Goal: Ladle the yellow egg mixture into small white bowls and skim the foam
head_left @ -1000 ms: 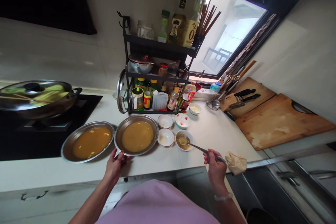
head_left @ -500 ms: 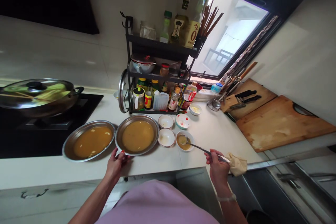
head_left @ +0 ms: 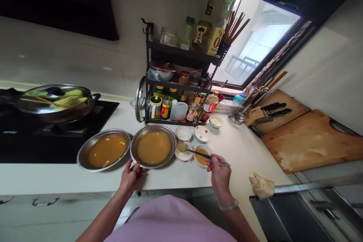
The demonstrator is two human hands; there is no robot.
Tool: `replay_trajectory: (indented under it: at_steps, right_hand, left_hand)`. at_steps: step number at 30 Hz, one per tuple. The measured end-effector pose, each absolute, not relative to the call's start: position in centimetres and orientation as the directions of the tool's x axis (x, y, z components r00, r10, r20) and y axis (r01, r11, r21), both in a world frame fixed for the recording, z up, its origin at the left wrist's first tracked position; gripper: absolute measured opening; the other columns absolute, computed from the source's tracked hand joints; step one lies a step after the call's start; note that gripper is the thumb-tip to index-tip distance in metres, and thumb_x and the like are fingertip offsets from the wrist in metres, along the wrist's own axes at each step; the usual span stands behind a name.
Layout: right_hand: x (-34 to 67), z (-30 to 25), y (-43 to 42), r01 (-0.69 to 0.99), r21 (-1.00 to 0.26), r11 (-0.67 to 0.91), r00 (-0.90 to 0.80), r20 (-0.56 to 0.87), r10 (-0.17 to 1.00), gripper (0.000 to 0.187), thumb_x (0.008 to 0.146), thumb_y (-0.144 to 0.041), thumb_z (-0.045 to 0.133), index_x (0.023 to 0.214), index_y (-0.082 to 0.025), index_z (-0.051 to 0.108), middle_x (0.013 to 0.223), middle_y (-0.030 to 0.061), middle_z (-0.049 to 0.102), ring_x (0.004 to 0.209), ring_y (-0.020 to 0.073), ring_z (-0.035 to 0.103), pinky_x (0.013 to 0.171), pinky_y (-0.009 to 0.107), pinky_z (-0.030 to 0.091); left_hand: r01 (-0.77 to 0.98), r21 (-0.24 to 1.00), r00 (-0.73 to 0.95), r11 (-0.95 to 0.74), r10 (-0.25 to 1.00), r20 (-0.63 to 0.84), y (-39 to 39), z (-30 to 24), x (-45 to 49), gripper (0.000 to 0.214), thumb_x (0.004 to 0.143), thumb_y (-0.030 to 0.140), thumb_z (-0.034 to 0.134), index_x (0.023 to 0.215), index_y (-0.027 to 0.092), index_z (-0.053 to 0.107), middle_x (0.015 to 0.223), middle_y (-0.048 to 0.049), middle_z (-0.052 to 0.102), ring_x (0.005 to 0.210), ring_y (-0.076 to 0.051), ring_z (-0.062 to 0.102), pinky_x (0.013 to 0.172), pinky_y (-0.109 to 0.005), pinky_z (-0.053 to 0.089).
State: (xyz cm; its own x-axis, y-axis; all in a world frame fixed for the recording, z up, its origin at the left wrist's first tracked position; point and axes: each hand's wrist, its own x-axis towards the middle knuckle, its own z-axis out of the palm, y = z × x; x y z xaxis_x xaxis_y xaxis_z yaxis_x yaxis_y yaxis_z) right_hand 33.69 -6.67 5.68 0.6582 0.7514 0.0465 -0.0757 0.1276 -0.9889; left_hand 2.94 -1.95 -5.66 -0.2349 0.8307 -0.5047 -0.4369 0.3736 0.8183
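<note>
My right hand [head_left: 219, 170] is closed around the handle of a metal spoon [head_left: 198, 152]. The spoon's bowl carries yellowish-brown liquid and hovers over a small white bowl [head_left: 184, 156]. Beneath the handle stands another white bowl [head_left: 202, 160] with the same sort of liquid. At the near rim of a round metal pan [head_left: 136, 160] of brownish liquid, my left hand [head_left: 131, 176] grips the edge, thumb on top. A second metal pan [head_left: 82, 160] of similar liquid, with pale bits floating, sits to its left.
A lidded wok [head_left: 59, 107] rests on the black stove at left. Behind the bowls rises a black rack [head_left: 181, 83] of bottles and jars. At right are cutting boards [head_left: 312, 140], a knife block [head_left: 255, 115], a beige cloth [head_left: 261, 185] and the sink's edge.
My right hand has lifted the spoon out of the liquid bowl and brought it left, toward the pan. The left hand keeps its hold on the rim. The whole view has shifted slightly.
</note>
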Motion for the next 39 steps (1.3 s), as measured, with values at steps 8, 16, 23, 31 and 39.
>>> replay_trajectory:
  at_steps: [8,16,23,31,39]
  right_hand:
    - [28.9,3.4,-4.8,0.162,-0.945,0.285,0.361,0.325,0.874,0.025,0.086,-0.041,0.06,0.092,-0.018,0.068,0.07,0.003,0.065,0.054,0.0139,0.061,0.044,0.024,0.053]
    - [32.3,4.1,-7.1,0.374,-0.84,0.394,0.296,0.51,0.807,0.019,0.09,-0.03,0.055,0.098,-0.022,0.07,0.089,0.0063,0.069,0.06,0.014,0.063,0.048,0.026,0.055]
    - [38.3,4.3,-10.5,0.429,-0.901,0.07,0.594,0.339,0.73,0.029,0.085,-0.043,0.059,0.092,-0.016,0.066,0.064,0.0013,0.064,0.049,0.0133,0.057,0.044,0.025,0.051]
    - [38.9,2.5,-12.3,0.349,-0.936,-0.048,0.643,0.201,0.739,0.036,0.078,-0.05,0.063,0.089,-0.016,0.068,0.065,0.0025,0.066,0.048,0.0142,0.057,0.044,0.026,0.05]
    - [40.1,2.0,-11.6,0.142,-0.99,-0.003,0.782,0.111,0.614,0.036,0.074,-0.048,0.07,0.083,-0.014,0.064,0.053,-0.0011,0.062,0.04,0.0114,0.052,0.04,0.023,0.044]
  left_hand:
    - [-0.431,0.819,-0.239,0.378,0.828,-0.508,-1.9,-5.4,3.1,0.066,0.081,0.023,0.064,0.141,0.019,0.038,0.059,0.0038,0.06,0.054,-0.012,0.063,0.053,-0.022,0.049]
    - [-0.449,0.815,-0.243,0.366,0.828,-0.505,-2.0,-5.4,3.0,0.068,0.08,0.023,0.066,0.141,0.017,0.038,0.054,0.0061,0.055,0.052,-0.013,0.062,0.053,-0.022,0.049]
    - [-0.427,0.823,-0.247,0.374,0.828,-0.504,-1.9,-6.0,2.8,0.061,0.082,0.019,0.061,0.14,0.019,0.04,0.065,0.0017,0.062,0.055,-0.011,0.064,0.054,-0.021,0.049]
    - [-0.42,0.821,-0.238,0.386,0.826,-0.51,-1.9,-5.5,2.8,0.063,0.082,0.02,0.061,0.141,0.018,0.039,0.061,0.0027,0.06,0.056,-0.012,0.064,0.057,-0.022,0.05]
    - [-0.409,0.828,-0.245,0.384,0.828,-0.505,-2.0,-5.4,2.8,0.061,0.083,0.019,0.059,0.141,0.017,0.04,0.062,0.0017,0.06,0.056,-0.012,0.063,0.056,-0.022,0.05]
